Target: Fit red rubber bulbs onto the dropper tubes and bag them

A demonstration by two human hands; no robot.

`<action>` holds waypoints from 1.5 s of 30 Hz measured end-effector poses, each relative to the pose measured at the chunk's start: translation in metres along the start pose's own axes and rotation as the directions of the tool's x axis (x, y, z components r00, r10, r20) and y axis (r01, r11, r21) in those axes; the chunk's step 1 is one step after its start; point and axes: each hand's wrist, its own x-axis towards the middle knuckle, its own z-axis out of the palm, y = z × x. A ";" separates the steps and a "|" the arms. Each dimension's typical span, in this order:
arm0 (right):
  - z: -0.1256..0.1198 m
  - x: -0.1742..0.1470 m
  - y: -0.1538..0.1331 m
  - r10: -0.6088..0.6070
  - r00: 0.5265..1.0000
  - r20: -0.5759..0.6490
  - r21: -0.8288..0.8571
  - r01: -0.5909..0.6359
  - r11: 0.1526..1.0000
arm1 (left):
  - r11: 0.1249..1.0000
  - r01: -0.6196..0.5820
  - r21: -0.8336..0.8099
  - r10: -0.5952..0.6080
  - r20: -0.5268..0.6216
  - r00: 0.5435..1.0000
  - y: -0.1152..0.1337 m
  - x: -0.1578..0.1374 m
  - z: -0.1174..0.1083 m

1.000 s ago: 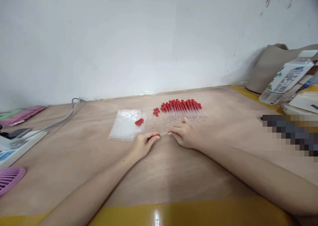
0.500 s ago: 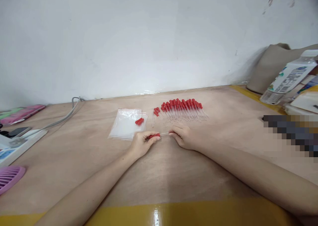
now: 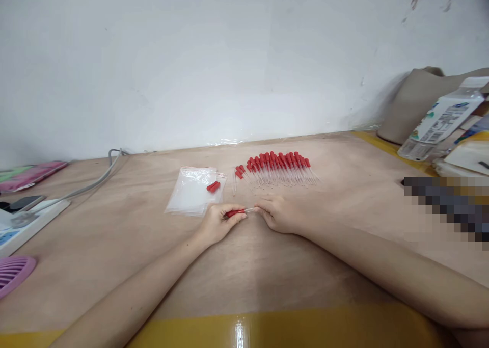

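Observation:
Between finger and thumb, my left hand (image 3: 218,222) grips a red rubber dropper bulb (image 3: 236,213) lying sideways. My right hand (image 3: 278,214) is closed on the far end of a thin clear dropper tube (image 3: 249,210), whose other end meets the mouth of the bulb. How deep the tube sits inside cannot be made out. Just beyond my hands lies a row of red-capped droppers (image 3: 280,167), bulbs toward the wall. Loose red bulbs (image 3: 213,187) rest on clear plastic bags (image 3: 187,192) behind my left hand.
On the left are a white power strip (image 3: 49,218) with a grey cable (image 3: 93,184), a phone (image 3: 26,204), a pink packet (image 3: 40,175) and a purple slatted object (image 3: 17,274). At right stand a plastic bottle (image 3: 439,121) and a grey-beige bag (image 3: 405,103). A wall (image 3: 229,68) closes the back.
My right hand has moved slightly left toward my left hand, so less of the clear tube shows between them. My left hand stays on the bulb.

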 end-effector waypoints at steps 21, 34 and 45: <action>-0.010 0.015 -0.008 0.284 0.911 0.300 0.260 -0.365 0.894 | 0.910 -0.376 0.174 0.377 0.025 0.926 -0.006 0.000 -0.003; -0.036 0.030 0.009 0.368 0.801 0.473 0.387 -0.563 0.730 | 0.829 -0.131 0.544 0.301 -0.236 0.924 -0.018 0.016 -0.024; -0.008 0.086 0.061 0.797 0.579 -0.171 -0.033 -0.812 0.583 | 0.808 0.086 0.582 0.066 -0.234 0.970 -0.040 0.019 -0.027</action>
